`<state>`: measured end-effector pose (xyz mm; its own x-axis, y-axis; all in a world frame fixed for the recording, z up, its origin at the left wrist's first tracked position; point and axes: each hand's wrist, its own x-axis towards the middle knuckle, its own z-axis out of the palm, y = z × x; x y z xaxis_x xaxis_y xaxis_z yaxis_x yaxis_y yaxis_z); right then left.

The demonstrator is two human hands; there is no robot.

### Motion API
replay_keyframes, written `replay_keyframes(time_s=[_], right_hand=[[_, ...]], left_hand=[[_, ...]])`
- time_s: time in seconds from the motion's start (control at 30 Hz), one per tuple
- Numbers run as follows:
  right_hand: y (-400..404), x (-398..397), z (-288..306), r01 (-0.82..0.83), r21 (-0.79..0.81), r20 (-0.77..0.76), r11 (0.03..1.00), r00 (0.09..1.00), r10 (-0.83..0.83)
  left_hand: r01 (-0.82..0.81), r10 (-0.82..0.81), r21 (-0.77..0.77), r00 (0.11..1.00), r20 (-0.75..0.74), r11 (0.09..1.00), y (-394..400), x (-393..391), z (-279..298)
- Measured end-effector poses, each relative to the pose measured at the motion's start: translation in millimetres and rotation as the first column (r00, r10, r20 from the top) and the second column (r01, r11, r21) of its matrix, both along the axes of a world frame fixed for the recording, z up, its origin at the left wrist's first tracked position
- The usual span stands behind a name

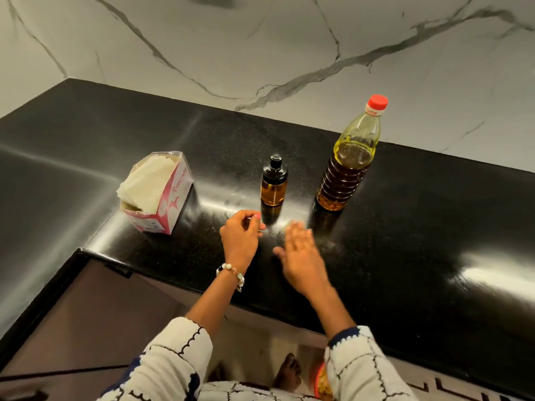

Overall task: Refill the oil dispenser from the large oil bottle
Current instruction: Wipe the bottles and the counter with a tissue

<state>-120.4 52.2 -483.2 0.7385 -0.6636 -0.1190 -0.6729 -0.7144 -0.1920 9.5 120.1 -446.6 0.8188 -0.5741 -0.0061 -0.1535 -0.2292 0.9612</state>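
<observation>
A small amber oil dispenser (274,182) with a black cap stands upright on the black counter (419,227), partly filled. To its right stands the large oil bottle (348,160), red cap on, holding dark oil up to its shoulder. My left hand (241,234) hovers just in front of the dispenser with fingers loosely curled, holding nothing I can make out. My right hand (299,256) is beside it, fingers straight and blurred, apart from both bottles.
A pink and white tissue box (157,195) sits to the left of the dispenser. A marble wall (260,53) rises behind the counter. The counter's front edge runs under my forearms, with cabinet fronts and floor below.
</observation>
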Motion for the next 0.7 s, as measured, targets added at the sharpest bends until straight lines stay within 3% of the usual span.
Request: replay_keyframes(time_s=[0.07, 0.13, 0.27, 0.33, 0.47, 0.57, 0.63, 0.7], right_hand=[[23.8, -2.6, -3.7, -0.188, 0.014, -0.029, 0.982, 0.982, 0.188], [19.4, -27.8, -3.4, -0.197, -0.038, -0.043, 0.980, 0.980, 0.195], [-24.4, -50.3, 9.9, 0.173, 0.000, -0.086, 0.985, 0.981, -0.172], [-21.9, -23.7, 12.3, 0.235, -0.017, -0.090, 0.972, 0.968, -0.235], [35.2, 36.9, 6.6, -0.011, 0.020, -0.010, 1.000, 1.000, 0.011], [46.8, 28.6, 13.7, -0.199, 0.076, -0.005, 0.977, 0.980, 0.200], [28.7, 0.5, 12.4, -0.173, 0.048, -0.008, 0.984, 0.985, 0.174], [-0.3, -34.6, 3.8, -0.031, 0.011, -0.010, 0.999, 0.999, 0.032]], left_hand=[[-0.008, 0.008, 0.000, 1.000, -0.001, 1.000, 1.3, 4.6, -0.2], [-0.032, 0.032, -0.005, 0.999, -0.019, 0.999, 5.3, 10.5, 0.5], [-0.081, 0.080, -0.011, 0.996, -0.050, 0.997, 19.7, 22.4, -0.9], [-0.091, 0.090, -0.005, 0.994, -0.055, 0.996, 26.3, 25.7, -1.7], [-0.075, 0.075, 0.003, 0.996, -0.044, 0.997, 27.9, 30.0, -1.4], [-0.033, 0.033, 0.001, 0.999, -0.043, 0.999, 24.0, 27.2, -0.5], [-0.002, 0.002, 0.002, 0.999, -0.039, 1.000, 21.2, 25.2, -0.3], [0.018, -0.017, 0.007, 0.999, -0.034, 1.000, 21.5, 25.2, 0.2]])
